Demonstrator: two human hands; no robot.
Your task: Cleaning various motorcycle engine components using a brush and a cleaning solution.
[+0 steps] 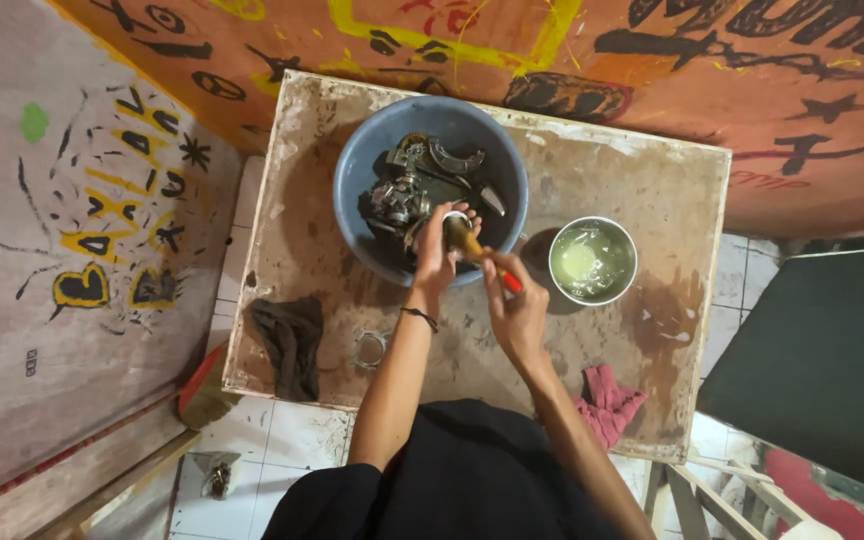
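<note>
Left hand (439,245) grips a small metal part (455,226) over the blue basin (362,170) on the bench (592,160); right hand (514,300) holds what looks like a brush (482,255), mid-scrub; next calls for turning the part

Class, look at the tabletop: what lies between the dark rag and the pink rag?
In the head view, between the dark rag and the pink rag lie a metal ring and the person's two forearms crossing the table.

hidden: small round part in left hand (439,255), mostly covered by fingers | blurred: brush bristles | cut off: green board at right edge (832,370)
</note>
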